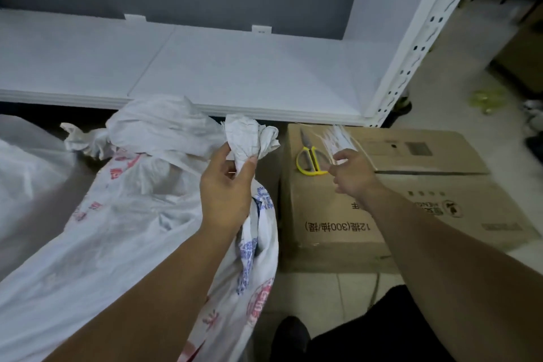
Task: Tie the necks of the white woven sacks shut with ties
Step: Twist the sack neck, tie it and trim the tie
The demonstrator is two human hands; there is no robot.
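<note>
A white woven sack (123, 232) with red and blue print lies on the floor at the left. My left hand (227, 185) is closed around its bunched neck (249, 138), which sticks up above my fist. A bundle of white ties (338, 138) lies on a cardboard box (338, 223) to the right. My right hand (354, 170) rests at the near end of that bundle, fingertips pinching at the ties. Behind the held sack, another white sack (152, 123) shows a knotted neck (85, 139).
Yellow-handled scissors (308, 156) lie on the box just left of the ties. A white shelf board (205, 67) and its slotted upright (417, 38) stand behind. Pale sack material (20, 156) fills the far left. My dark-trousered knee (382, 329) is at the bottom.
</note>
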